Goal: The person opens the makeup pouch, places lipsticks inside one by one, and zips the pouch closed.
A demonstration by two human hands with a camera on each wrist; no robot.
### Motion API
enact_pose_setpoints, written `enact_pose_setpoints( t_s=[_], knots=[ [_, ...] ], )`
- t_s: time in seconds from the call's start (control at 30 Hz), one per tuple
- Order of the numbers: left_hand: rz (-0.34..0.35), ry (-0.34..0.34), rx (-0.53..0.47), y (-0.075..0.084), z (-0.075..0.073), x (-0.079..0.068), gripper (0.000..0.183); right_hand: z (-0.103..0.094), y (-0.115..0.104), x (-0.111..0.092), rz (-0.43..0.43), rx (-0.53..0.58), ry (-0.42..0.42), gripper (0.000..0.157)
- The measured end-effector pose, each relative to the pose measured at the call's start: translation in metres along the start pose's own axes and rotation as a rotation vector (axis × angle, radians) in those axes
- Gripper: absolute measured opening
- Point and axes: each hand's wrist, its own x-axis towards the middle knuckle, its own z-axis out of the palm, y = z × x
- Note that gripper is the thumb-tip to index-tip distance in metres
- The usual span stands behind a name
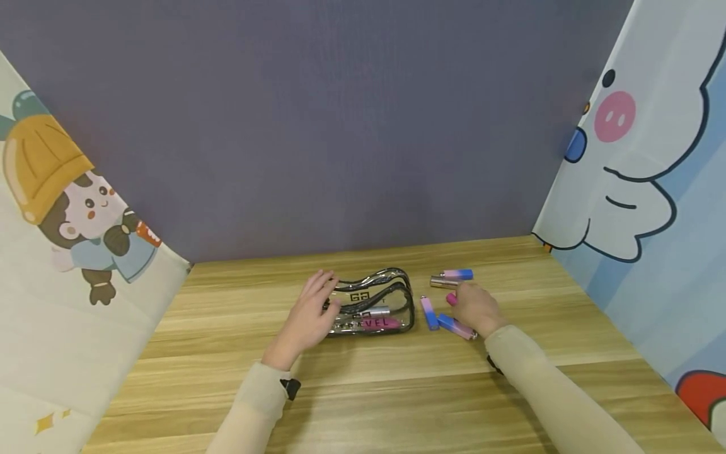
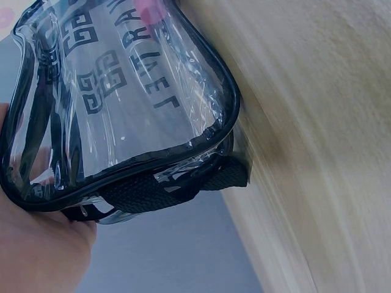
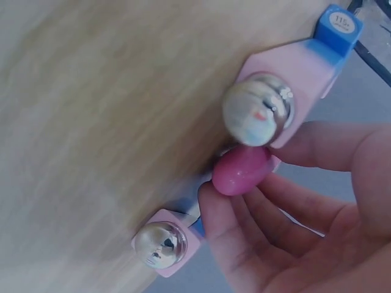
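Observation:
A clear zip bag (image 1: 358,296) with black piping and black lettering lies on the table. A silver tube (image 1: 379,311) and a pink tube (image 1: 381,323) show through its wall. At the bag's left end is my left hand (image 1: 309,312), its fingers extended over the rim and the thumb set apart. Part of that hand is visible through the plastic in the left wrist view. My right hand (image 1: 475,308) pinches a small pink tube (image 3: 244,171) with a rounded end; the fingers cover the rest of it.
Around my right hand lie pink-and-blue square tubes with silver ball ends, one nearer the bag (image 1: 430,313), one in front (image 1: 455,326) and one farther back (image 1: 457,274). A silver tube (image 1: 444,282) lies beside the back one. A grey panel (image 1: 363,126) borders the wooden table (image 1: 363,391).

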Motion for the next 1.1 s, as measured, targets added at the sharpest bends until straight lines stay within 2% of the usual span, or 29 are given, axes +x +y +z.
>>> enact_pose_setpoints(
  t_s=[0.23, 0.5, 0.73, 1.1],
  knots=[
    [-0.005, -0.002, 0.003, -0.001, 0.002, 0.001, 0.055, 0.002, 0.002, 0.002, -0.004, 0.037, 0.007, 0.016],
    [0.004, 0.004, 0.013, -0.004, 0.005, 0.002, 0.055, 0.002, 0.003, 0.006, -0.023, 0.077, 0.007, 0.016],
    [0.004, 0.020, 0.014, -0.005, 0.008, 0.006, 0.054, -0.002, 0.002, 0.012, -0.059, 0.139, 0.029, 0.028],
    [-0.016, 0.033, 0.018, -0.003, 0.012, 0.016, 0.054, -0.011, 0.004, 0.024, -0.109, 0.246, 0.038, 0.032]
  ],
)
